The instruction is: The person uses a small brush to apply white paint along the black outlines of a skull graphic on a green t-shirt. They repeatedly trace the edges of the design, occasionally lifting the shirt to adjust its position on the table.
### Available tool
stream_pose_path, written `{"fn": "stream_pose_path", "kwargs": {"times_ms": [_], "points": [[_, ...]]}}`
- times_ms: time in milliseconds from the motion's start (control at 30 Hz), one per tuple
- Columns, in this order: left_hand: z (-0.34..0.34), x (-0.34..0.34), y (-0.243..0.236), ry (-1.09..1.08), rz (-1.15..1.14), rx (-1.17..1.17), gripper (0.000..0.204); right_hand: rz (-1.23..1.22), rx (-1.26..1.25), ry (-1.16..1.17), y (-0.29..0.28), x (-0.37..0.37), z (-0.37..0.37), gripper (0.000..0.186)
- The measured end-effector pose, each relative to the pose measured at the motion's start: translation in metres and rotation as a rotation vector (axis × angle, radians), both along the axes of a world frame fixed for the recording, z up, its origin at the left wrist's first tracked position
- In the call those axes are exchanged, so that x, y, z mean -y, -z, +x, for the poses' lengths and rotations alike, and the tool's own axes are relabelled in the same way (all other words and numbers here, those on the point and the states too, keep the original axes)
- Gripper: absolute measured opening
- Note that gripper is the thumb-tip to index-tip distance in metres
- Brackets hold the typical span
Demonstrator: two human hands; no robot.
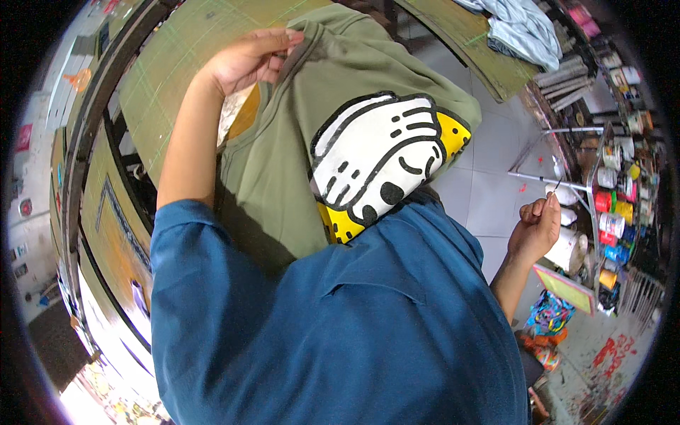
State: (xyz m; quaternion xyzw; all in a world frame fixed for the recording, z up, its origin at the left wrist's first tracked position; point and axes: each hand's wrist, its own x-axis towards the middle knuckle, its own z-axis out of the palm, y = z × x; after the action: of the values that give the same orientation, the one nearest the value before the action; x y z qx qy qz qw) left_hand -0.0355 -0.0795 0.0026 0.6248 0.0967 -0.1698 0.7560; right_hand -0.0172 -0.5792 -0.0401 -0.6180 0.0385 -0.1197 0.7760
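At the far left, the fisheye rim cuts off and blurs a wall and floor strip, with small objects too indistinct to name. Next comes a green-topped table marked with pale lines; its right edge is hidden under an olive-green shirt. The person's left hand is raised over this table, its grip clamped on a fold of the shirt near the neckline, thumb and fingertips together on the fabric; the tips of the lower fingers are partly covered by cloth. Through the neck opening a whitish and ochre patch shows, hard to identify. The shirt spreads from the table toward the person, its print a white cartoon animal face with black outlines on yellow; the lower part disappears behind the person's blue top, which fills the lower middle. Farther right, a second table is cut off at its upper edge, a pale blue cloth bunched at its right-hand end. The right hand is held apart from the shirt, thumb and forefinger close together near a thin dark tip; whether the grip is clamped on it, I cannot tell. Beyond are crowded paint containers, many overlapping, a tilted framed screen and a multicoloured bundle, its contents unclear.
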Motion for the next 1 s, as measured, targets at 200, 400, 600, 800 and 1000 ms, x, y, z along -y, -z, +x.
{"fn": "stream_pose_path", "kwargs": {"times_ms": [200,400,600,800,1000], "points": [[-0.019,-0.040,-0.018,-0.266,0.108,0.171,0.029,-0.025,0.044,-0.084,-0.009,0.002,0.017,0.016],[-0.060,-0.039,-0.063,-0.702,0.218,0.180,0.028,-0.008,0.002,-0.130,-0.005,0.028,0.016,0.015],[-0.143,0.011,-0.079,-0.764,0.158,0.295,0.076,0.033,-0.007,-0.192,0.004,0.056,0.003,0.015],[-0.221,0.134,-0.082,-1.013,0.042,0.332,0.112,0.005,0.020,-0.292,-0.005,0.096,-0.002,0.016],[-0.279,0.248,-0.073,-1.198,-0.082,0.551,0.119,0.173,-0.094,-0.485,-0.009,0.109,-0.016,0.015]]}}
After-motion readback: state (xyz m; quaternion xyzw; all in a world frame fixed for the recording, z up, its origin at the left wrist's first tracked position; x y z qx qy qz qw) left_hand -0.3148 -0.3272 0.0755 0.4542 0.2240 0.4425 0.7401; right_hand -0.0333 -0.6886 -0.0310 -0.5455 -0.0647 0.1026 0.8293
